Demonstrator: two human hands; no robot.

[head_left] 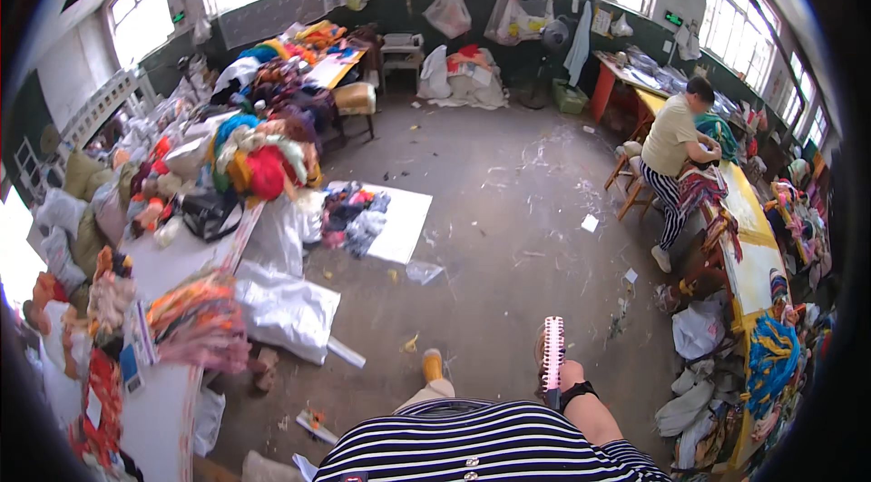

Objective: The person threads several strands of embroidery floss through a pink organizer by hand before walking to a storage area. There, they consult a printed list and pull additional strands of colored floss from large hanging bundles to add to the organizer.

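My right hand [572,375] is at the lower middle, with a black band around the wrist. It is closed on a long, narrow brush-like tool [552,348], which has a pinkish middle and short white teeth along both edges. The tool points forward, away from my body, and its dark lower end is by my fingers. Most of the fingers are hidden behind the tool, and below it is the floor. Nothing of my left hand shows; only my striped top [463,446] fills the lower edge there.
On the left, a long table [163,418] holds fringed textiles. Beyond it lie heaped yarns [263,164], white sacks [286,305] and a floor board [404,219] with cloth. A person [676,142] works at the right-hand table [744,282], near stools [633,196]. Bags [699,328] crowd that side.
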